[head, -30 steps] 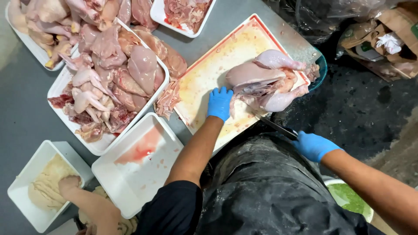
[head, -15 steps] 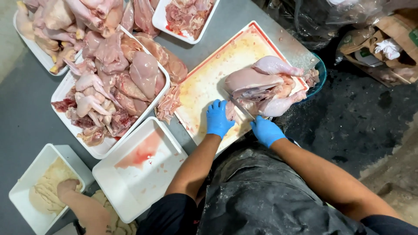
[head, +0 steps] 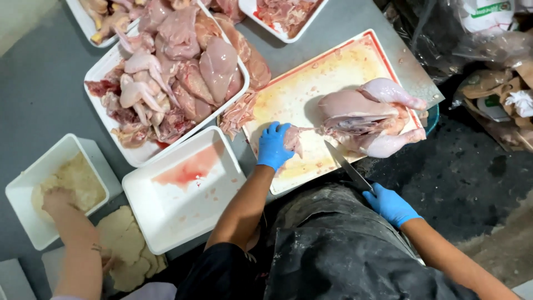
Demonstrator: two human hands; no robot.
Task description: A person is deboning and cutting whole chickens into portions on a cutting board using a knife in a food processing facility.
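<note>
While the blue-gloved left hand (head: 273, 145) pinches a strip of meat (head: 294, 140) pulled out from the whole raw chicken (head: 366, 114), the right hand (head: 391, 204) is closed around the handle of a knife (head: 347, 166), blade angled toward the bird. Both lie on the stained cutting board (head: 311, 83). Beside it sits a white tray (head: 166, 216) smeared pink, and beyond, a tray of chicken pieces (head: 166, 72).

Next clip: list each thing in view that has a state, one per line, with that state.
Whole chicken: raw, lying on the cutting board, partly cut open.
Cutting board: wet, stained yellow.
Knife: held, blade tip at the chicken.
Left hand: gloved blue, pulling a strip of meat.
Right hand: gloved blue, gripping the knife.
Near white tray: almost empty, smeared red.
Large tray: heaped with chicken pieces.
</note>
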